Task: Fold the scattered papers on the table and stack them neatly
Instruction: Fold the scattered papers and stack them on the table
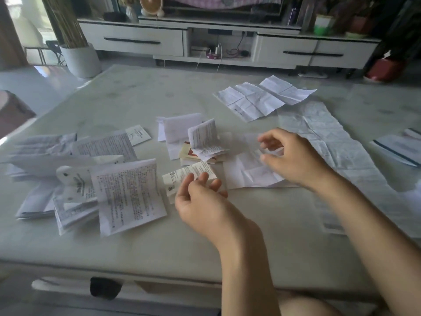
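on the counter before us, the left hand has its fingers loosely spread and gripping nothing, with the tips over a small folded slip. the right hand hovers over a creased white sheet; blur prevents us from telling whether its fingers pinch it. we note folded papers at left, a small stack at centre, and unfolded sheets at far right.

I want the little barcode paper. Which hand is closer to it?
Left. The left hand is right at the barcode paper; the right hand is farther right, over another sheet.
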`<state>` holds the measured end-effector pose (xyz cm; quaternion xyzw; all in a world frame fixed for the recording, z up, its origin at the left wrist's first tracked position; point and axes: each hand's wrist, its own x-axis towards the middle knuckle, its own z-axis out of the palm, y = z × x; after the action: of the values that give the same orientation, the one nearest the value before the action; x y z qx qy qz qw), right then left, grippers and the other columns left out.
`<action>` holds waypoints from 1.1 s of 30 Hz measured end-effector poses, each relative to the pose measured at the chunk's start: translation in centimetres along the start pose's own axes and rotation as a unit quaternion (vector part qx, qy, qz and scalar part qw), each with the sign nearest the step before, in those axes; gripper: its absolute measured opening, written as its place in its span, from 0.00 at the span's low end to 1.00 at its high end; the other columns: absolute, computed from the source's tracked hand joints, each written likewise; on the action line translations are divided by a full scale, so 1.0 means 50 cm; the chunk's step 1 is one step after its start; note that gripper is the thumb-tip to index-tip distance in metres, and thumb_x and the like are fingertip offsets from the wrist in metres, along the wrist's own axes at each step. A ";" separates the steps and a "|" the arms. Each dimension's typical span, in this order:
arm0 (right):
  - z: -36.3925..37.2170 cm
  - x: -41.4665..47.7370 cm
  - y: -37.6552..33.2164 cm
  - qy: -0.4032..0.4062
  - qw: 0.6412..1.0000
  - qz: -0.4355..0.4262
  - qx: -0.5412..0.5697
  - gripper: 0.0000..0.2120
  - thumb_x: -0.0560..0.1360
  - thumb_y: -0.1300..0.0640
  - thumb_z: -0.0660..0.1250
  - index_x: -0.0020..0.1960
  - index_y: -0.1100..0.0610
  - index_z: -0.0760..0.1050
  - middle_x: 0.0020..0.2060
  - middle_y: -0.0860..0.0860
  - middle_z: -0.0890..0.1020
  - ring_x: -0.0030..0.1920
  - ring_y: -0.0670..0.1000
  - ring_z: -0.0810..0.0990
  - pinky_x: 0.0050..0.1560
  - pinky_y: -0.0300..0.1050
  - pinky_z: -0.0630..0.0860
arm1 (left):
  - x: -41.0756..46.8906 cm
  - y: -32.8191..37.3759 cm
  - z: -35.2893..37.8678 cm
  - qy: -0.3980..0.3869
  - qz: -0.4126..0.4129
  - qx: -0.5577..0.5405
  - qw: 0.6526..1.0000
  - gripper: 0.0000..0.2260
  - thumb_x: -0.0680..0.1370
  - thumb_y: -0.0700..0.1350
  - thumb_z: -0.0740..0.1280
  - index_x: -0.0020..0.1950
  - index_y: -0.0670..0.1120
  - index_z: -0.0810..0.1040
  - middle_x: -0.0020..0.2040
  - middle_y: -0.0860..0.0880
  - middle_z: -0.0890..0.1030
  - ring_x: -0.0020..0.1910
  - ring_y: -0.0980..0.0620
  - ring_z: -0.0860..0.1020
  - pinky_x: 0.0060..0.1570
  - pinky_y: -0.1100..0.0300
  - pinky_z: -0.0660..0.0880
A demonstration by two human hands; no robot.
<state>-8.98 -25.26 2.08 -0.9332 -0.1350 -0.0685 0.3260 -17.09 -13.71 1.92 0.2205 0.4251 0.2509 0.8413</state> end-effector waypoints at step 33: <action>-0.094 -0.111 -0.016 0.005 0.819 0.112 0.563 0.18 0.70 0.58 0.68 0.60 0.60 0.76 0.53 0.55 0.83 0.50 0.52 0.82 0.49 0.46 0.80 | -0.063 -0.041 0.013 -0.328 -0.006 0.180 0.927 0.08 0.77 0.37 0.65 0.44 0.47 0.81 0.42 0.50 0.85 0.43 0.53 0.82 0.40 0.62 0.80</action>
<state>-14.67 -28.75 5.00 -0.5951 -0.0433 0.0518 0.8008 -17.70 -17.34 2.99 0.4360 0.1649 0.0792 0.8812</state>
